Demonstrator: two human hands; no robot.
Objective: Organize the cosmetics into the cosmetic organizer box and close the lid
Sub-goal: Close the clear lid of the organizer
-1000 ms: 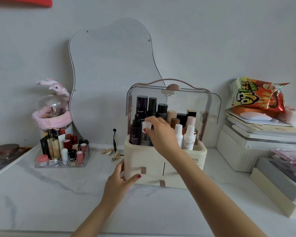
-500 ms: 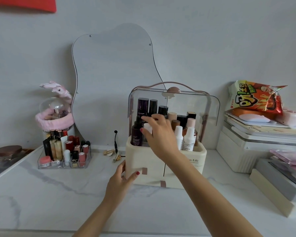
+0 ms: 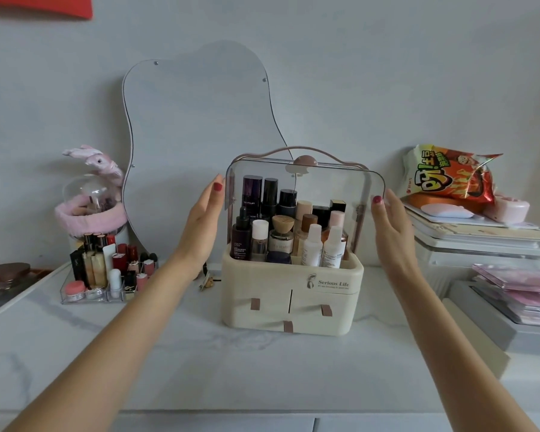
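Organizer box [image 3: 290,294] mid-table, bottles [image 3: 289,235] inside, mirror [image 3: 197,135] behind, lipstick tray [image 3: 106,294] left, snack bag [image 3: 449,174] right

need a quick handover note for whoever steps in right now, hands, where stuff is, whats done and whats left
Left hand: open, fingers straight, at the left edge of the clear lid; contact unclear.
Right hand: open, at the lid's right edge; contact unclear.
Organizer box: on the marble counter, drawers shut, top compartment packed with upright bottles.
Done: those bottles are loaded.
Left: lid is up, so bring it down over the bottles. More cosmetics stand in the clear tray to the left; whether they belong in the box I cannot tell.
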